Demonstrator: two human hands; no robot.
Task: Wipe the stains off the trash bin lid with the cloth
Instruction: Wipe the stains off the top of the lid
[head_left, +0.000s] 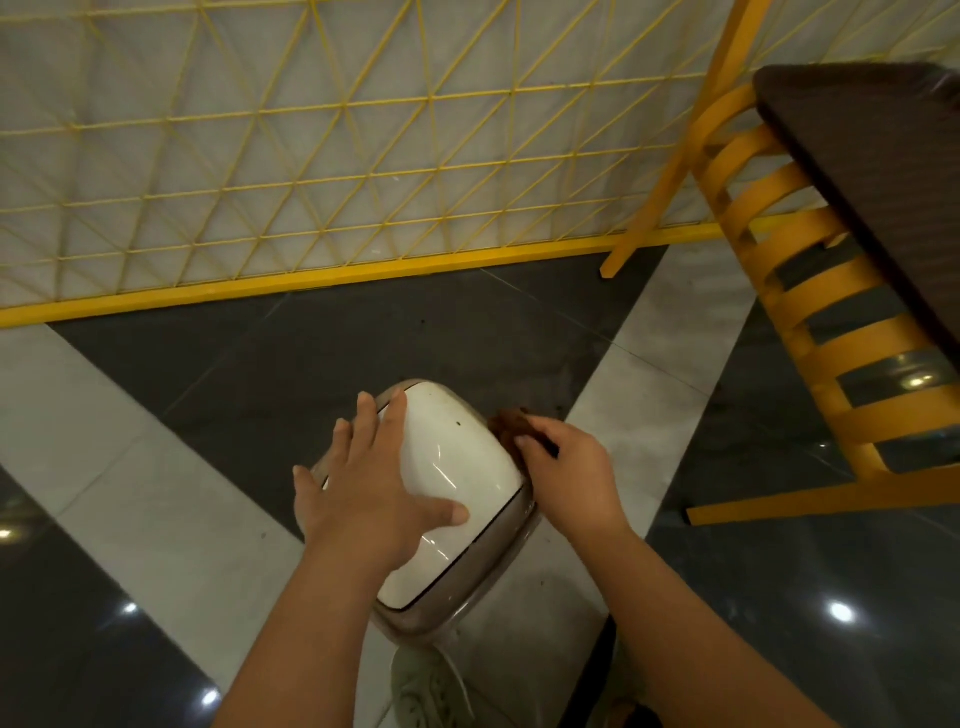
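Your left hand (363, 488) lies flat on the trash bin lid (457, 483), which stands on the floor; your right hand (566, 467) pinches the cloth (506, 423) at its right edge. Specks remain, so wiping looks unfinished.

Glossy white domed trash bin lid (457, 467), brown cloth (506, 423) at its right edge

Both forearms are showing bare to the lower frame edge, with no sleeves, watch or rings on the left hand (363, 483) or right hand (566, 467). A pale laced sneaker (431, 686) is showing below.
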